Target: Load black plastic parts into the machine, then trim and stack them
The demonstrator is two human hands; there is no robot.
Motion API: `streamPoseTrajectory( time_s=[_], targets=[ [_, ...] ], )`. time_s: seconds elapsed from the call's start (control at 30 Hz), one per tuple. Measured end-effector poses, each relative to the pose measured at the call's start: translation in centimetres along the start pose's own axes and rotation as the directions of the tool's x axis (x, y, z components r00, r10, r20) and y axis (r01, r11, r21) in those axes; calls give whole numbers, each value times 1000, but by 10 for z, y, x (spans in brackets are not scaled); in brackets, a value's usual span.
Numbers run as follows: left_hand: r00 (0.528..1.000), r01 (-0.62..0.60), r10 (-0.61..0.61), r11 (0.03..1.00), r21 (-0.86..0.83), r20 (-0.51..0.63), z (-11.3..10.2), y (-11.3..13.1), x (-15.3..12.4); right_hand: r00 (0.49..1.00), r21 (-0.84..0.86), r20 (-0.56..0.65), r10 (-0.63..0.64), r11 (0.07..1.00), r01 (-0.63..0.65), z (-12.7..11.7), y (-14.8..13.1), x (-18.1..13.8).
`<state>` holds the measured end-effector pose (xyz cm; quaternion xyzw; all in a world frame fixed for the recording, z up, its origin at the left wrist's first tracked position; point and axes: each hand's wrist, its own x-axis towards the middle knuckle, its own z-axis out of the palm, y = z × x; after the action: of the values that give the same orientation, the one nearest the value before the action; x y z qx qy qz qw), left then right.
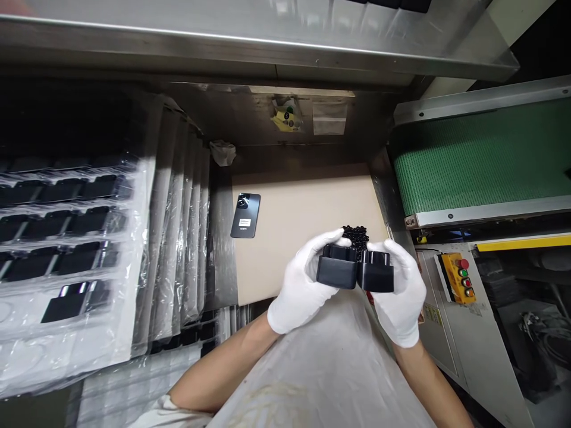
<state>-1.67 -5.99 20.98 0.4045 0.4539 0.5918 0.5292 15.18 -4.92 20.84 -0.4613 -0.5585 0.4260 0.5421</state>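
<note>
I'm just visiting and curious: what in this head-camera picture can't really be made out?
- Small black beads: partly hidden behind the two black blocks; the head view shows no count.
- Label on the phone: too small to read.
- Fingers of the left hand and right hand: partly behind the blocks.
- Trays in plastic wrap: glare and dark blur their contents.

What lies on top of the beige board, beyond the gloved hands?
A dark phone lies back-up on the beige board. The hands and two black blocks cover its near edge, hiding anything there.
</note>
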Motion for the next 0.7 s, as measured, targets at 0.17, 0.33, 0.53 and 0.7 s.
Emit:
streamPoseTrajectory(
  time_s=[0.17, 0.33, 0.53, 0.7],
  targets=[
    [997, -72, 71, 996, 47, 15, -3, -5, 0, 997, -29, 14, -71, 997, 72, 0, 2, 1],
    [995, -102, 102, 990, 102, -2, -5, -8, -2, 993, -66, 16, -114, 991, 115, 1, 1, 1],
    [991, -135, 136, 983, 121, 0, -5, -7, -1, 992, -50, 17, -126, 991, 127, 0, 2, 2],
    [995, -97, 96, 994, 47, 26, -6, -6, 1, 990, -52, 29, -135, 989, 137, -1, 1, 3]
  ],
)
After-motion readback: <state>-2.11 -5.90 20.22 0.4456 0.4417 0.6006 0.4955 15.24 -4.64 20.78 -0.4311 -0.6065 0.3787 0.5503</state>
